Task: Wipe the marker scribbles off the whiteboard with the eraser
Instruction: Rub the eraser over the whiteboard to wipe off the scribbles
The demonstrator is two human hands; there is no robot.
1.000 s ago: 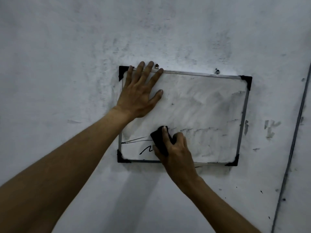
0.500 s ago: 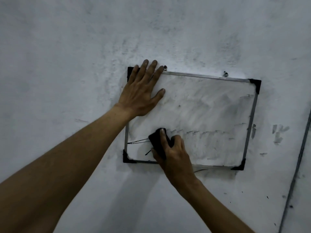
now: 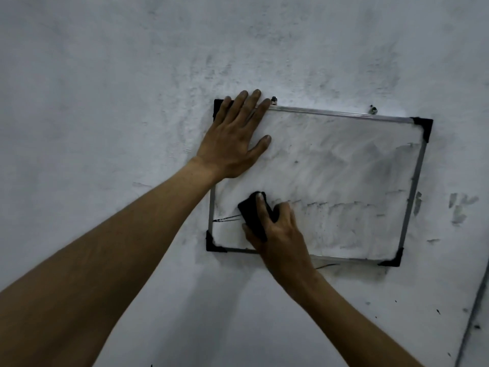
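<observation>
Whiteboard (image 3: 344,165) hangs on a grey, scuffed wall (image 3: 105,102), slightly tilted, right side lower. Metal frame with black plastic corners; two small hooks (image 3: 373,109) at the top edge.

Left hand (image 3: 235,139) lies flat on the board's upper-left corner, palm down, fingers (image 3: 246,102) spread and released, gripping nothing. Fingertips reach over the top frame edge; thumb points right across the board surface. It covers most of the top-left black corner.

Right hand (image 3: 277,229) is at the board's lower-left area, fingers clenched around the black eraser (image 3: 254,215). Index finger runs along the eraser's top, thumb on its left side. Eraser is pressed against the board surface, tilted, upper end leaning left. Wrist crosses the bottom frame edge.

Scribbles (image 3: 225,219): a few thin dark lines left between the eraser and the left frame edge, touching the eraser's left side. Rest of the board shows grey smeared residue, heavier toward the right side, plus a faint horizontal row of dark flecks across the middle to the right of the eraser.

Wall near the board has dark marker smudges (image 3: 460,207) to the right of the frame. A thin cable or conduit (image 3: 473,313) runs diagonally at the lower-right corner of the view. Both forearms are bare.
</observation>
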